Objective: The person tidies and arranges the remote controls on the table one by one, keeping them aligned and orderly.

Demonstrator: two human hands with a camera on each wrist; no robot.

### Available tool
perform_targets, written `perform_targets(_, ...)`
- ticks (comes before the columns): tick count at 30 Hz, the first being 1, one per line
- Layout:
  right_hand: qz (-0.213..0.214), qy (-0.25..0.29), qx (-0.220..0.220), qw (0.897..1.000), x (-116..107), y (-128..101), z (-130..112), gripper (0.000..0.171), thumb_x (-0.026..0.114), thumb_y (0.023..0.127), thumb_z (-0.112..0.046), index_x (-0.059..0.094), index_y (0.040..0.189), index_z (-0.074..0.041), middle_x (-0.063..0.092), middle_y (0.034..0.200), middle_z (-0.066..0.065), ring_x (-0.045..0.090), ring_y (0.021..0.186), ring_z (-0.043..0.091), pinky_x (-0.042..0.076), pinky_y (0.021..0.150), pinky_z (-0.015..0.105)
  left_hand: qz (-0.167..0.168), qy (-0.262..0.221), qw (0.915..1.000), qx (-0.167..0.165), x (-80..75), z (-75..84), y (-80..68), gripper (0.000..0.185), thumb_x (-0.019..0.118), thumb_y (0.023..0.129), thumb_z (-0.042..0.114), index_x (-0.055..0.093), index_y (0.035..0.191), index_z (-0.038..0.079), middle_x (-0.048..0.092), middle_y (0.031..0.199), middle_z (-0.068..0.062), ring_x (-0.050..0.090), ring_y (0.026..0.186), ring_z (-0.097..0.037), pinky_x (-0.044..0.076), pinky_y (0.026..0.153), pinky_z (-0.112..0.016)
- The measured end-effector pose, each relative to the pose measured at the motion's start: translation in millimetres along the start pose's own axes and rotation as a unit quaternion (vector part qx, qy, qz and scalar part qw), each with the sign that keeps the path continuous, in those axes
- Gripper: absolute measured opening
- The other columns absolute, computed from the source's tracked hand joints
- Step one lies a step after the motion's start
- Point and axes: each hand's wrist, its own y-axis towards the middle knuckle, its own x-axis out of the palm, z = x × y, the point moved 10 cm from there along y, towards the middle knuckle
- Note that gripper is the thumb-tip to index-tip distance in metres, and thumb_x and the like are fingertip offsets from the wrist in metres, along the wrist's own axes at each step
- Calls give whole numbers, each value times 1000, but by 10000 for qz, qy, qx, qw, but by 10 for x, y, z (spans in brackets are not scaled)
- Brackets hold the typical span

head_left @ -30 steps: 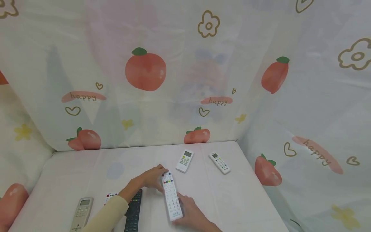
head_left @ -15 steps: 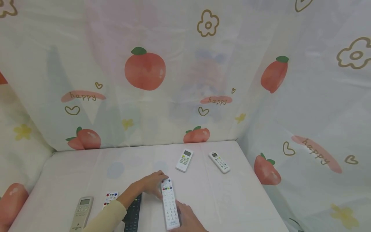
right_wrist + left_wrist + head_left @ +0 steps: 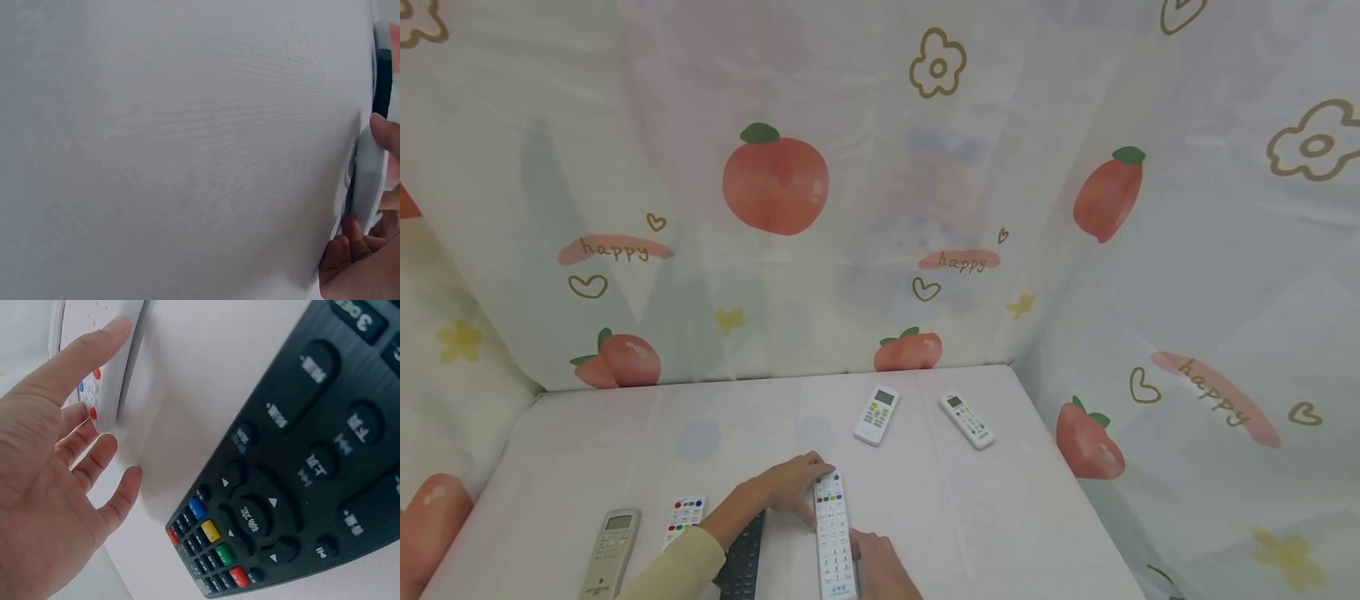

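Note:
A long white remote control point(image 3: 833, 542) lies at the front middle of the table, its length running away from me. My left hand point(image 3: 792, 490) holds its far end, the thumb lying across the remote's edge in the left wrist view. On the near right side, my right hand point(image 3: 883, 567) grips the same remote; in the right wrist view, thumb and fingers pinch the white casing point(image 3: 370, 178) close to the tabletop. Beneath my left forearm, a black remote control point(image 3: 743, 557) is partly covered by the sleeve.
Another white remote point(image 3: 687, 512) with coloured buttons lies left of the sleeve, partly hidden. Farther left is a beige remote point(image 3: 612, 552). Two small white remotes, one point(image 3: 877, 415) upright and one point(image 3: 967, 421) slanted, lie toward the back. Patterned cloth walls point(image 3: 820, 308) enclose the table.
Both hands have drawn the white remote control toward me and slightly left, and it has straightened. More of the white remote with coloured buttons shows beside the sleeve.

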Motion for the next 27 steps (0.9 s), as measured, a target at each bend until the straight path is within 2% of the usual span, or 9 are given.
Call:
perform_targets(6, 137, -482, -321, 9982, 21, -7, -51, 112, 94, 57, -52, 42, 142, -1, 46, 103, -14, 44, 98, 7, 47, 97, 40, -11, -107, 9998, -182, 13, -66, -14, 90, 94, 63, 38, 57, 141, 12, 55, 128, -1, 56, 115, -20, 48, 99, -41)
perform_targets(11, 223, -830, -587, 9946, 19, -8, -113, 109, 94, 59, -51, 43, 141, 0, 47, 101, -14, 44, 94, 5, 48, 92, 32, -3, -175, 9998, -129, -9, -57, -51, 89, 94, 64, 36, 57, 141, 11, 56, 130, -3, 56, 119, -23, 47, 101, -43)
perform_targets(18, 208, -965, -767, 9922, 29, 1, -179, 106, 93, 61, -52, 44, 139, 0, 47, 101, -15, 41, 92, 2, 47, 88, 27, 78, -438, 9990, -66, -42, -78, -129, 89, 93, 65, 32, 55, 142, 9, 55, 131, -4, 55, 122, -26, 45, 103, -45)
perform_targets(27, 332, -1302, -1178, 9839, 33, -15, -235, 101, 88, 65, -57, 47, 137, 0, 47, 102, -16, 40, 91, 0, 46, 85, 24, 62, -415, 9991, -16, -37, -115, -163, 92, 93, 65, 34, 53, 143, 8, 54, 133, -5, 54, 123, -27, 44, 103, -46)
